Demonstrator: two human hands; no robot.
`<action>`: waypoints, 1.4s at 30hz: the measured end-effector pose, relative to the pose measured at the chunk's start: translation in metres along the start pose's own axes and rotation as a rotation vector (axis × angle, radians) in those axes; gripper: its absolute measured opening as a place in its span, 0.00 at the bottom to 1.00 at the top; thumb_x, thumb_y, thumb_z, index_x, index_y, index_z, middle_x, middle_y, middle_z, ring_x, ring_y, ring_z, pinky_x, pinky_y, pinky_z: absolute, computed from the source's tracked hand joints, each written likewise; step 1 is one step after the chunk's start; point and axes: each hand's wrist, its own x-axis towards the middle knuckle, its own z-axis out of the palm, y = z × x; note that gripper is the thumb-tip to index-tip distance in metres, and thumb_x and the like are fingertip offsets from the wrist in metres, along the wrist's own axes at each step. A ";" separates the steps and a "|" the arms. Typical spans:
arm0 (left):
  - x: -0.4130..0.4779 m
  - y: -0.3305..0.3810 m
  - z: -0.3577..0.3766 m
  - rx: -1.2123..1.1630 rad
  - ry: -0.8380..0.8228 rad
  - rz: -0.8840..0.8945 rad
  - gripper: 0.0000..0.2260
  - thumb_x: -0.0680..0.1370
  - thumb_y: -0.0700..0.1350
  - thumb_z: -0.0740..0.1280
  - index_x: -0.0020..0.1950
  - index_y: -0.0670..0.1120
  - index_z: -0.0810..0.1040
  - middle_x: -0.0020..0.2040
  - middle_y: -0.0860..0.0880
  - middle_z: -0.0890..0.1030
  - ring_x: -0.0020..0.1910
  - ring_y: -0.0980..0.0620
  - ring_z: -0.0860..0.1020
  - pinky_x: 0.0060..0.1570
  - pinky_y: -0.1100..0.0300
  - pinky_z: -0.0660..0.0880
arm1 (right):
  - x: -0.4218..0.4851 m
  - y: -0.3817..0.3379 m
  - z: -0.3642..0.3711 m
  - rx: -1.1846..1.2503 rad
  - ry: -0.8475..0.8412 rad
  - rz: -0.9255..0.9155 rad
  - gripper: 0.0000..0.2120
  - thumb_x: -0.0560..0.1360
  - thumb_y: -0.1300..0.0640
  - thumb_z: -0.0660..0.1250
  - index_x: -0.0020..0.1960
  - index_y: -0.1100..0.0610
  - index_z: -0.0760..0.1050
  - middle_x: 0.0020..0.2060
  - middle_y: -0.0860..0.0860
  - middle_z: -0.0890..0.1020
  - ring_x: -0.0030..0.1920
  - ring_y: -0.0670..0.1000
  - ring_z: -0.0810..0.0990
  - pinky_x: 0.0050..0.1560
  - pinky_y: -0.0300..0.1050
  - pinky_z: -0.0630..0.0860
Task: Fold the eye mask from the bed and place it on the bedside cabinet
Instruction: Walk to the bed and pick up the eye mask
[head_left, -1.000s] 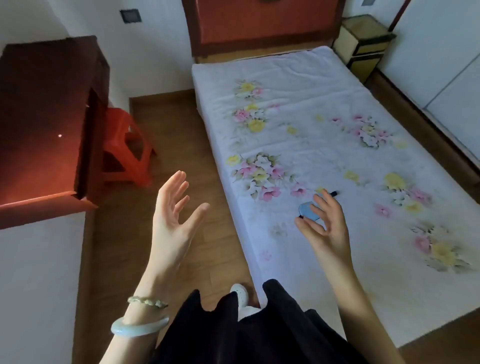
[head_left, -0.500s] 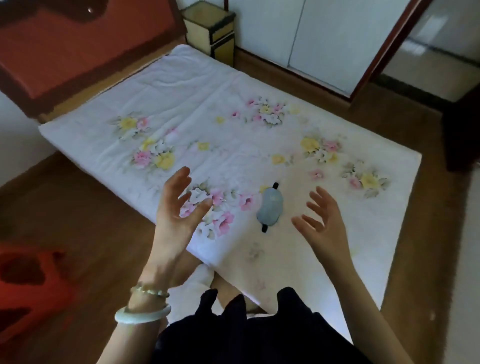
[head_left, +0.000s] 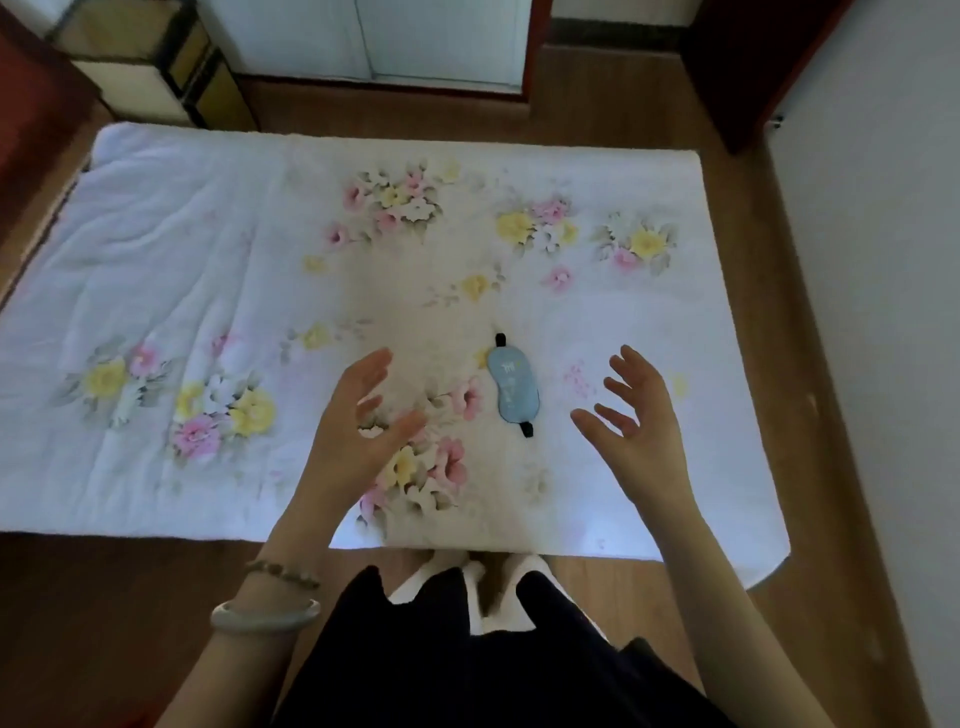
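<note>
A light blue eye mask (head_left: 512, 386) with black strap ends lies flat and unfolded on the bed (head_left: 156, 249), which has a white floral cover. My left hand (head_left: 358, 415) hovers open to the left of the mask, fingers spread, holding nothing. To the mask's right, my right hand (head_left: 636, 415) is also open and empty, palm turned inward. Neither hand touches the mask. A yellow bedside cabinet (head_left: 150, 57) with dark edges stands at the top left, beyond the far side of the bed.
A dark red headboard (head_left: 31, 104) is at the far left. White wardrobe doors (head_left: 363, 36) run along the far wall. Wooden floor surrounds the bed, with a white wall (head_left: 883, 260) at the right. My feet in white slippers (head_left: 467, 582) stand at the bed's near edge.
The view has swung round, so the bed now lies straight across in front of me. Both hands stay open and raised, now on either side of the mask.
</note>
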 end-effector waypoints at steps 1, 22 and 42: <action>0.008 -0.004 0.002 0.008 -0.040 -0.010 0.30 0.70 0.52 0.73 0.69 0.56 0.67 0.70 0.57 0.71 0.66 0.64 0.70 0.62 0.66 0.68 | 0.000 0.002 0.001 -0.001 0.021 0.015 0.34 0.68 0.57 0.74 0.67 0.40 0.62 0.63 0.37 0.70 0.60 0.34 0.72 0.51 0.29 0.74; 0.131 -0.197 0.135 0.338 -0.273 -0.281 0.33 0.73 0.46 0.72 0.75 0.48 0.60 0.69 0.50 0.70 0.68 0.52 0.68 0.65 0.56 0.65 | 0.126 0.190 0.014 -0.117 -0.054 0.242 0.30 0.71 0.62 0.70 0.66 0.41 0.65 0.61 0.33 0.71 0.60 0.35 0.72 0.55 0.29 0.72; 0.177 -0.402 0.292 0.930 -0.275 0.545 0.12 0.70 0.47 0.75 0.50 0.44 0.85 0.52 0.43 0.85 0.48 0.44 0.84 0.51 0.49 0.79 | 0.250 0.441 0.043 -1.036 -0.711 -0.278 0.35 0.67 0.74 0.62 0.73 0.57 0.62 0.72 0.63 0.63 0.73 0.63 0.61 0.65 0.55 0.67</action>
